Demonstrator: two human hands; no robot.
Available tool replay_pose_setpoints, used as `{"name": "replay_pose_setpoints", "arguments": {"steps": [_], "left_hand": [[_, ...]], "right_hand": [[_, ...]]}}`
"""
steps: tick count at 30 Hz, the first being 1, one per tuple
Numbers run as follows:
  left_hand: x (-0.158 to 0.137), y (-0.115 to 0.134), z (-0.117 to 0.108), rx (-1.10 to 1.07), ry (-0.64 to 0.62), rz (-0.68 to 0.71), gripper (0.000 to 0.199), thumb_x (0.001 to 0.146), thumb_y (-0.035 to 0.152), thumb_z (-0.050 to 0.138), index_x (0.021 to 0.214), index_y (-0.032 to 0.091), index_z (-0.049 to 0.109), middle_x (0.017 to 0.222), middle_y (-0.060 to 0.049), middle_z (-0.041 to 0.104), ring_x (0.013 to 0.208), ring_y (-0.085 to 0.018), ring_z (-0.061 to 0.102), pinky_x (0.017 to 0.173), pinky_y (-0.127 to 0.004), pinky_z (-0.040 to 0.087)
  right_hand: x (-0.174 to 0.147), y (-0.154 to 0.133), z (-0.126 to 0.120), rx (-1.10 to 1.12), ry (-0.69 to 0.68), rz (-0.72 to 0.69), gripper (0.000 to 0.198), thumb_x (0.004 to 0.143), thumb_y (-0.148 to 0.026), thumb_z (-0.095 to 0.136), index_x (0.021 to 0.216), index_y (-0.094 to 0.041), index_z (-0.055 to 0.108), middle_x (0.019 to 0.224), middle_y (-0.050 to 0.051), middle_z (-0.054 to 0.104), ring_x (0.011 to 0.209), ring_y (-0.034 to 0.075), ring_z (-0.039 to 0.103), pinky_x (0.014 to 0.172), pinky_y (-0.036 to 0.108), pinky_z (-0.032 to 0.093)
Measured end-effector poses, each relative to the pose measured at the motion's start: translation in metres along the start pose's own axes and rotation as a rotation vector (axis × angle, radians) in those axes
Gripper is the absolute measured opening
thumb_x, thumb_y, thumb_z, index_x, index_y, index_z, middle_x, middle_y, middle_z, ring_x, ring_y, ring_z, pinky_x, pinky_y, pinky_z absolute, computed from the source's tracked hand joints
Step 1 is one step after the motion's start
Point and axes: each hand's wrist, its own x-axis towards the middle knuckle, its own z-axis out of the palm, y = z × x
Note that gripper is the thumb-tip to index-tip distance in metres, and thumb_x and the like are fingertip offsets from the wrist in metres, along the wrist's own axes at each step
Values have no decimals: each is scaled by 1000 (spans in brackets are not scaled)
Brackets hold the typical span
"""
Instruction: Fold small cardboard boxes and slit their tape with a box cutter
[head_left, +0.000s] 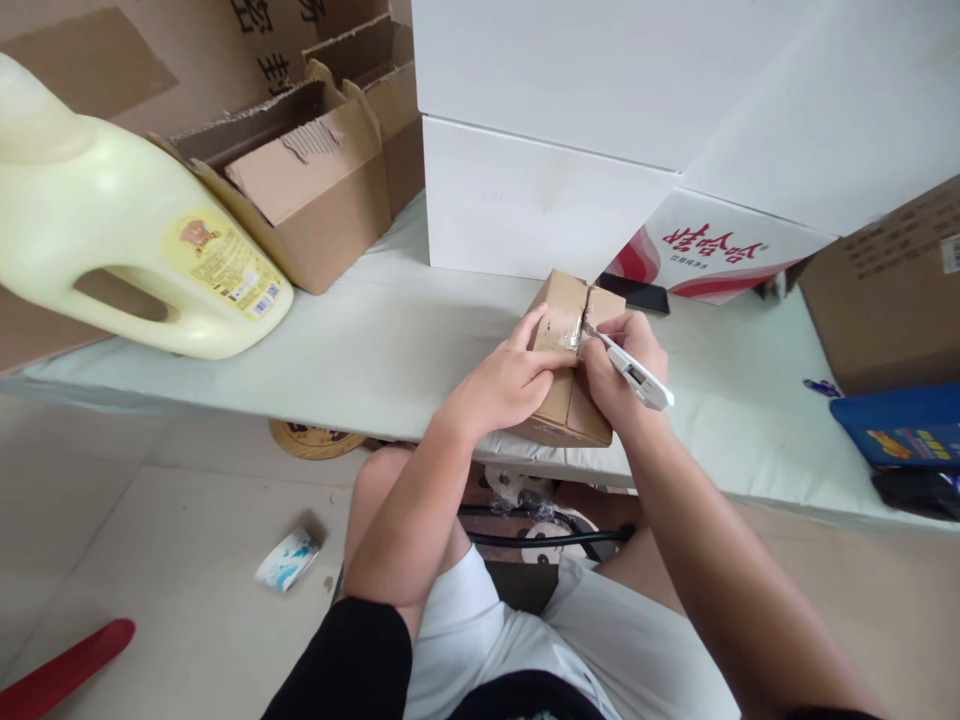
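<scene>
A small brown cardboard box (553, 400) sits near the front edge of the covered table, with shiny clear tape (573, 330) across its top seam. My left hand (514, 378) lies on the box's left side and top, its visible fingers stretched and spread. In my right hand (621, 368), closed over the right part of the box, is a white utility knife (637, 375). Its tip points at the seam by the tape; how deep the blade sits I cannot tell. The fingertips of both hands are close together there.
Large white cartons (551, 195) stand behind the box, with a dark phone-like object (636, 294) at their foot. To the left are a pale yellow jug (142, 240) and open cardboard boxes (322, 200). A blue pouch (896, 425) lies right. A paper cup (288, 560) is on the floor.
</scene>
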Motion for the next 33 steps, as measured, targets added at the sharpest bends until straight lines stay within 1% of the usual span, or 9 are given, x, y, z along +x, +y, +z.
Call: {"name": "replay_pose_setpoints", "arguments": {"steps": [6, 10, 13, 15, 17, 19, 22, 25, 33], "left_hand": [[0, -4, 2, -10, 18, 23, 49, 99, 16, 39, 132, 35, 70, 176, 7, 10, 159, -29, 29, 133, -47, 23], [1, -5, 3, -18, 25, 18, 48, 100, 18, 39, 131, 36, 70, 175, 7, 12, 158, -30, 31, 132, -50, 25], [1, -4, 3, -13, 20, 18, 45, 100, 19, 38, 129, 34, 69, 175, 5, 12, 157, -30, 32, 131, -50, 26], [0, -3, 3, -16, 28, 8, 42, 101, 20, 37, 133, 31, 61, 175, 1, 13, 156, -29, 34, 129, -51, 30], [0, -2, 3, -30, 59, -28, 38, 99, 21, 39, 135, 29, 50, 173, -5, 18, 151, -28, 41, 125, -52, 36], [0, -1, 3, -44, 84, -76, 34, 97, 23, 41, 131, 27, 43, 167, -10, 30, 143, -28, 49, 120, -52, 41], [0, -2, 3, -60, 79, -107, 30, 96, 25, 41, 126, 28, 39, 153, -10, 45, 130, -26, 57, 114, -49, 46], [0, -2, 3, -67, 74, -95, 29, 96, 27, 40, 125, 29, 37, 149, -8, 47, 127, -25, 57, 112, -47, 47], [1, -2, 3, -64, 74, -90, 28, 96, 29, 39, 124, 30, 38, 146, -8, 47, 125, -26, 56, 111, -46, 47]], "right_hand": [[1, -5, -1, -3, 16, 42, 12, 73, -32, 56, 81, -25, 50, 74, 0, 63, 68, 20, 56, 64, 32, 41], [0, -8, -1, 1, 41, 22, 9, 69, -30, 55, 75, -25, 50, 67, -2, 60, 64, 19, 53, 62, 32, 39], [-2, -9, -1, -14, 56, 8, 9, 67, -31, 54, 72, -25, 50, 66, -1, 61, 64, 19, 53, 61, 32, 39], [-3, -10, -1, -23, 59, 20, 10, 66, -32, 54, 72, -25, 50, 65, -1, 61, 62, 18, 54, 62, 32, 39], [-4, -10, -1, -23, 59, 26, 11, 66, -33, 54, 72, -24, 51, 64, -2, 61, 61, 18, 53, 62, 32, 39], [-5, -10, -2, -22, 67, 20, 11, 65, -33, 53, 70, -24, 51, 63, -2, 60, 60, 18, 53, 61, 32, 40], [-6, -11, -2, -21, 72, 14, 10, 63, -34, 53, 67, -25, 51, 61, -1, 59, 59, 18, 52, 57, 32, 38], [-7, -11, -3, -8, 71, 17, 9, 62, -33, 52, 65, -25, 50, 57, -2, 57, 55, 17, 49, 55, 31, 38], [-10, -8, -2, 31, 61, -15, 8, 61, -32, 51, 61, -25, 50, 53, -3, 53, 52, 15, 46, 53, 30, 36]]}}
